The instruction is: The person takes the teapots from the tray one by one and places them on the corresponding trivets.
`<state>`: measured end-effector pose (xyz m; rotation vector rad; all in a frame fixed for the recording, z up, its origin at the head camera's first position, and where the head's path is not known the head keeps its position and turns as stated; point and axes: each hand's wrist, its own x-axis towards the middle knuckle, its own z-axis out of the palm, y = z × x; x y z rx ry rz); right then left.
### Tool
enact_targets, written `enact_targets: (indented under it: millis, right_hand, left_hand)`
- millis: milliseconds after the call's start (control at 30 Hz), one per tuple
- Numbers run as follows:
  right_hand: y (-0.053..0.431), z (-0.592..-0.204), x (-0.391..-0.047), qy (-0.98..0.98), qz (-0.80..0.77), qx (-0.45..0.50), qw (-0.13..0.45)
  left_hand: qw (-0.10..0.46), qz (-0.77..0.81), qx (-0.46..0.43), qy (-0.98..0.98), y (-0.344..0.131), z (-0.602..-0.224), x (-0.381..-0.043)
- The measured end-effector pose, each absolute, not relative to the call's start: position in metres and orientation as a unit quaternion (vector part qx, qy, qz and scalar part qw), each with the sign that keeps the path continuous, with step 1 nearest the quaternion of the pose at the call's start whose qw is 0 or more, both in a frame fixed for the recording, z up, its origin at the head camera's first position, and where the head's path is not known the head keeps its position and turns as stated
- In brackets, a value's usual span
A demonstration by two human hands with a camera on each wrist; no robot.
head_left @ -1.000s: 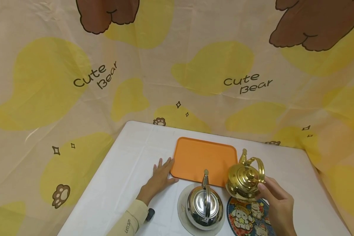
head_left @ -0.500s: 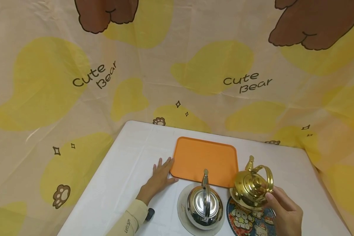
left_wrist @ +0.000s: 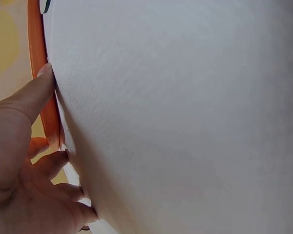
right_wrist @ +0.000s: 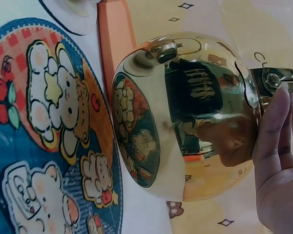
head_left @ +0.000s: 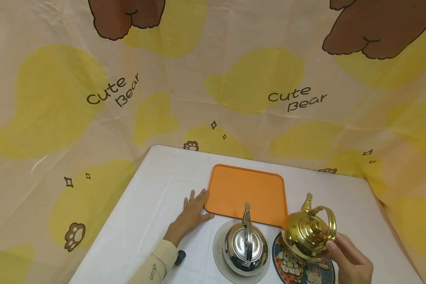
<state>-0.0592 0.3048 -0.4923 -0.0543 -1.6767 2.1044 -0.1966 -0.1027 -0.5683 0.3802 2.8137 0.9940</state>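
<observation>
My right hand [head_left: 353, 256] pinches the handle of a shiny gold teapot [head_left: 307, 234], thumb on the near side. The teapot hangs above the far part of a round blue mat with cartoon animals [head_left: 289, 262], its spout pointing away. In the right wrist view, the mat shows mirrored in the polished teapot [right_wrist: 210, 122]. My left hand [head_left: 189, 219] lies on the white table, fingers spread, with fingertips at the left rim of an orange tray [head_left: 248, 193]. Between the hands stands a silver teapot [head_left: 239, 252] on a pale round mat [head_left: 219, 246].
White cloth covers the table [head_left: 156, 193]. A patterned curtain [head_left: 198, 86] with bears and lettering rises behind and beside it. A small dark object [head_left: 180, 257] shows beside my left cuff. The silver teapot's spout reaches over the tray's near rim.
My right hand has carried the gold teapot to the right and nearer to me, off the tray's corner. The left hand, tray and silver teapot have stayed in place.
</observation>
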Motion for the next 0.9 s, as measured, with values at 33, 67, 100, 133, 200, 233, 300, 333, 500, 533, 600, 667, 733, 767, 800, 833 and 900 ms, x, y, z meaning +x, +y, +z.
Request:
enact_targets:
  millis: [33, 67, 100, 133, 200, 233, 300, 333, 500, 533, 600, 667, 733, 767, 800, 833, 900]
  right_hand:
    - [0.306, -0.494, -0.058, -0.599, 0.768, -0.005, 0.227]
    - [0.306, -0.496, -0.056, -0.593, 0.771, 0.002, 0.232]
    - [0.307, -0.497, -0.055, -0.585, 0.776, 0.011, 0.234]
    - [0.307, -0.498, -0.054, -0.587, 0.774, 0.010, 0.236]
    - [0.307, -0.498, -0.051, -0.597, 0.767, -0.001, 0.236]
    - [0.307, -0.497, -0.050, -0.604, 0.762, -0.010, 0.235]
    - [0.307, -0.495, -0.048, -0.627, 0.745, -0.027, 0.227]
    - [0.307, -0.494, -0.047, -0.641, 0.734, -0.038, 0.222]
    - [0.308, -0.489, -0.040, -0.687, 0.697, -0.078, 0.192]
    - [0.309, -0.489, -0.039, -0.695, 0.690, -0.081, 0.184]
    - [0.313, -0.490, -0.037, -0.709, 0.681, -0.076, 0.166]
    - [0.318, -0.493, -0.034, -0.737, 0.658, -0.054, 0.146]
    - [0.324, -0.496, -0.031, -0.765, 0.631, -0.017, 0.128]
    - [0.328, -0.499, -0.030, -0.778, 0.616, 0.007, 0.121]
    - [0.331, -0.502, -0.028, -0.788, 0.603, 0.036, 0.118]
    - [0.335, -0.506, -0.028, -0.800, 0.586, 0.066, 0.116]
    - [0.345, -0.513, -0.030, -0.804, 0.569, 0.143, 0.100]
  left_hand:
    - [0.066, 0.330, 0.127, 0.933, -0.103, -0.568, -0.197]
    - [0.066, 0.330, 0.127, 0.933, -0.103, -0.568, -0.197]
    - [0.066, 0.329, 0.128, 0.933, -0.103, -0.568, -0.196]
    - [0.066, 0.329, 0.128, 0.933, -0.103, -0.568, -0.196]
    - [0.066, 0.328, 0.128, 0.934, -0.102, -0.569, -0.196]
    - [0.066, 0.328, 0.128, 0.934, -0.102, -0.569, -0.196]
    - [0.067, 0.327, 0.128, 0.934, -0.103, -0.569, -0.197]
    - [0.066, 0.327, 0.128, 0.934, -0.103, -0.569, -0.197]
    - [0.069, 0.328, 0.126, 0.934, -0.104, -0.568, -0.196]
    - [0.069, 0.328, 0.125, 0.934, -0.104, -0.568, -0.196]
    - [0.068, 0.329, 0.124, 0.934, -0.104, -0.568, -0.196]
    - [0.067, 0.329, 0.125, 0.934, -0.104, -0.569, -0.196]
    - [0.067, 0.328, 0.124, 0.934, -0.104, -0.569, -0.196]
    - [0.067, 0.329, 0.124, 0.934, -0.103, -0.569, -0.196]
    - [0.067, 0.330, 0.124, 0.934, -0.103, -0.569, -0.196]
    - [0.068, 0.330, 0.124, 0.933, -0.103, -0.569, -0.196]
    - [0.069, 0.330, 0.123, 0.933, -0.104, -0.568, -0.195]
